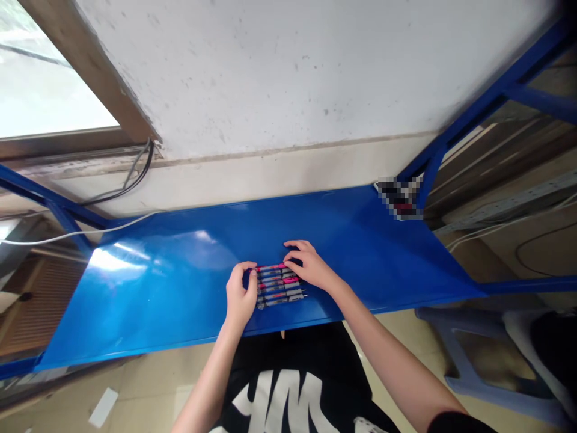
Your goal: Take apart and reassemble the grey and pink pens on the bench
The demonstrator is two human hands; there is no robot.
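We find the left hand (238, 294) and right hand (311, 263) curled narrowly on a row of pens (280, 285) between the fingers: light, stiff, slippery; best held by the ends.

The pens (280, 285) look like smooth, semi-glossy plastic, lying on a glossy blue painted metal shelf (175, 282) beneath a matt, scuffed white plaster wall (270, 72).

Some pens (280, 285) with pink and black bits lie flat, side by side, on a blue shelf (180, 276).
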